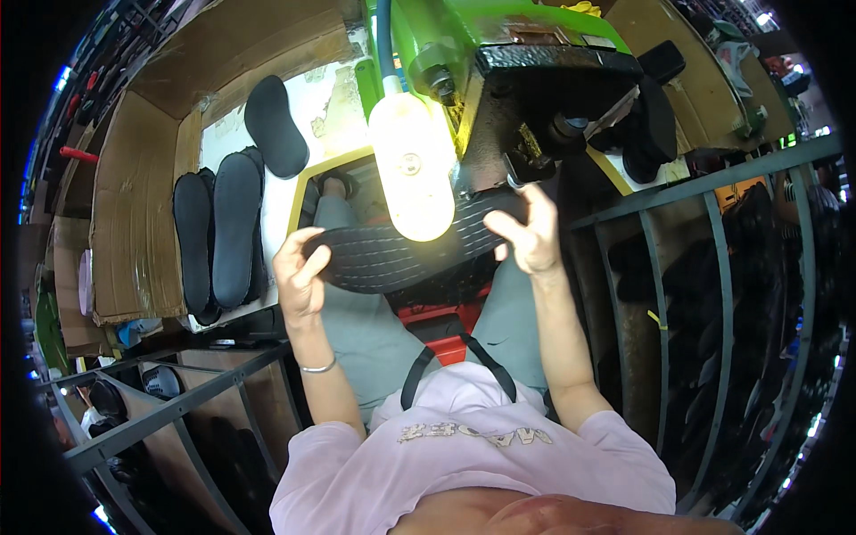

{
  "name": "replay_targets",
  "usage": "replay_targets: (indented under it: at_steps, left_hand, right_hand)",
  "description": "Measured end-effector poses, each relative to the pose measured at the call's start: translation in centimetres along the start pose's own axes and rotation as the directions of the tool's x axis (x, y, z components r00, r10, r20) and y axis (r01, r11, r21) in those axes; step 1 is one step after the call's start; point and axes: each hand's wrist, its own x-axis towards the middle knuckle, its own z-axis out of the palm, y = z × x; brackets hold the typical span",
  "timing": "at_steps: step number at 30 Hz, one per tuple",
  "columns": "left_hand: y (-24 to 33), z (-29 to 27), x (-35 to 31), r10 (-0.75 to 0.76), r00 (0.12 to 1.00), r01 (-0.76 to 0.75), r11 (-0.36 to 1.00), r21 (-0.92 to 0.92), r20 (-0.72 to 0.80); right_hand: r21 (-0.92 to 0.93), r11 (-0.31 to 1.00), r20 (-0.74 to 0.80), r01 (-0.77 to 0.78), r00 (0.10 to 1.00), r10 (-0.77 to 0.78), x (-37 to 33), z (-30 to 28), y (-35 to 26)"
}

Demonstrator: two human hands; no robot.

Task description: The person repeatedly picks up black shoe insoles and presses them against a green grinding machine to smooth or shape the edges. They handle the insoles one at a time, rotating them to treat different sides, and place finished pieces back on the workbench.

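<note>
One sole [392, 254], long axis left-right

The scene is lit chiefly by a work lamp [412, 166] mounted at the centre, its bulb blown out to a pale yellow-white glare. The ridged black sole [392, 254] beneath it is brightly picked out, while the metal racks [722, 267] at both sides are left in deep shadow. Straight edges are bent by fisheye distortion, and the corners are vignetted black.

White bench [330, 107] — black soles [234, 227]
</note>
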Motion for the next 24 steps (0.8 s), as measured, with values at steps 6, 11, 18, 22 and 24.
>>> replay_targets:
  at_steps: [6, 11, 18, 22, 24]
  left_hand:
    - [-5.5, -5.7, -6.9, -0.22, 0.975, 0.222, 0.951, 0.217, -0.032]
    - [-10.6, -1.5, -11.9, -0.296, 0.955, 0.295, 0.955, -0.013, -0.034]
    - [-2.6, 5.9, -7.6, -0.191, 0.982, 0.171, 0.881, -0.442, -0.001]
    - [-6.3, 11.5, -7.9, -0.145, 0.987, 0.142, 0.989, 0.043, 0.07]
    - [-6.6, 14.2, -7.1, -0.036, 0.988, 0.032, 0.999, 0.029, 0.152]
  right_hand:
    - [-0.373, 0.921, 0.052, 0.116, 0.993, -0.104, 0.5, 2.9, 1.0]
    - [-0.441, 0.857, 0.124, 0.265, 0.964, -0.234, -0.4, 2.2, 1.0]
    - [0.135, 0.978, 0.002, -0.159, 0.987, 0.16, -5.2, -7.6, 3.8]
    - [0.516, 0.751, 0.092, -0.412, 0.898, 0.43, -10.9, -10.8, 12.0]
    - [0.475, 0.722, 0.132, -0.503, 0.852, 0.506, -13.5, -10.1, 14.3]
